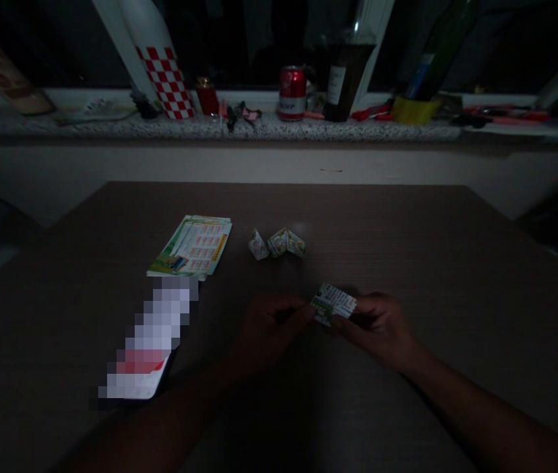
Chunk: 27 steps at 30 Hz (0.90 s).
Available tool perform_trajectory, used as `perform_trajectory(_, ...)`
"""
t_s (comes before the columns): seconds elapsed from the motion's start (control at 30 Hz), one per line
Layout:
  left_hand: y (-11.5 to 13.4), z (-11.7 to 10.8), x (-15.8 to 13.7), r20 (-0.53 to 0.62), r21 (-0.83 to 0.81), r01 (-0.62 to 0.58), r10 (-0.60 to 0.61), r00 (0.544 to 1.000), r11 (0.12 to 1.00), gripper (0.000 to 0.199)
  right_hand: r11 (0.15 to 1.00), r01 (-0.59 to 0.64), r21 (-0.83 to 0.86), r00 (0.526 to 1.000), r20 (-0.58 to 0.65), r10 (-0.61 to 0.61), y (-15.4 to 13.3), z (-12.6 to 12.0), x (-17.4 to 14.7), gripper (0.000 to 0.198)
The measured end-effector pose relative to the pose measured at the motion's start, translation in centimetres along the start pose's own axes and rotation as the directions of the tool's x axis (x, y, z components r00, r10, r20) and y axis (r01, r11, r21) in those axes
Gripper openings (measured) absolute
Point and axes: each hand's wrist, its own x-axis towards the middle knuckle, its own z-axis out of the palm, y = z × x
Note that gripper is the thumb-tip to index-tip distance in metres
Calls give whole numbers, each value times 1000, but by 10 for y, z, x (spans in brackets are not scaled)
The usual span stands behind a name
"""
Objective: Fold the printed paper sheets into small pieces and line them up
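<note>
Between my two hands is a small printed piece of paper (336,300), green and white with dark lettering, held just above the table. My left hand (275,325) pinches its left corner between thumb and fingers. On the right side, my right hand (381,328) grips the paper, thumb on the near edge and fingers behind. Beyond my hands lie folded paper pieces: a single one (258,245) and a joined pair (286,243) beside it. A stack of printed paper sheets (194,243) with a calendar-like grid sits to the left.
A lit phone (145,384), its screen blurred out, lies left of my left arm on the brown table (407,223). Behind the table, a granite windowsill (259,131) carries a red can (292,95), a red-checked bottle (165,79), a dark bottle (342,82) and small clutter.
</note>
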Motion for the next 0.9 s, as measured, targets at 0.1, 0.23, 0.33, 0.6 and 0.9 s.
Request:
perform_trajectory(0.1,-1,0,0,-34,-9,24,-24,999,1000,27,999,-20,43,1000,7,20,1,1,0,23)
perform_trajectory(0.23,-4,0,1,-39,-18,37,-38,999,999,30,998,-10,64,1000,-13,11,2,2,1,22)
perform_trajectory(0.33,-5,0,1,-45,-34,44,-45,998,998,31,997,6,79,1000,-26,-4,1,2,2,22)
perform_trajectory(0.6,-7,0,1,-81,-55,20,-24,996,998,30,995,41,95,998,-54,-36,2,1,3,14)
perform_trajectory(0.9,-4,0,3,-32,200,-109,118,993,974,19,991,39,131,984,-177,-16,1,-1,5,13)
